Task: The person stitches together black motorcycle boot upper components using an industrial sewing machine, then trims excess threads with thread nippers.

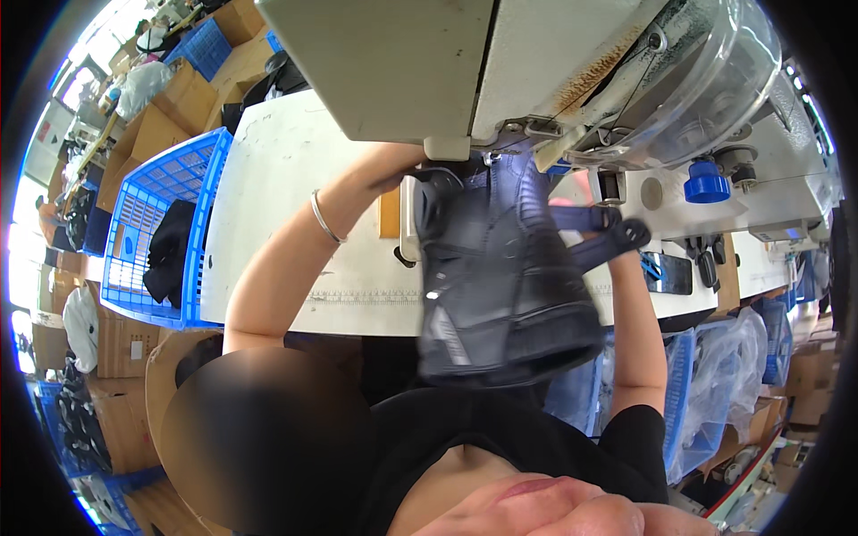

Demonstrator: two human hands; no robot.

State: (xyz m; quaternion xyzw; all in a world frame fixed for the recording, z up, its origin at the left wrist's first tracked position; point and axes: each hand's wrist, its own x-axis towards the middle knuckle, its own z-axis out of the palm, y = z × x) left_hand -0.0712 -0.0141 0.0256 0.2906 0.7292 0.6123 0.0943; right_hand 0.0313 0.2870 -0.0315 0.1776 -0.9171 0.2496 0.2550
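Note:
A black, stitched, leather-like piece (500, 268) with seams, a small light tag and dark straps (608, 237) hangs below the needle area of a sewing machine (393, 71), over the table's near edge. Its upper end goes under the machine head. My left hand (402, 159), with a bangle on the wrist, reaches behind the machine head at the piece's upper left; its fingers are hidden. On the other side my right hand (579, 188) is mostly covered by the piece and its straps, and only a little skin shows. What its fingers do cannot be seen.
A blue plastic basket (214, 223) with black material stands at the table's left. A phone (667, 273) and scissors (706, 266) lie on the white table (268, 179) at right. Blue crates (684, 384) with clear plastic bags are below right. Cardboard boxes (125, 339) line the left.

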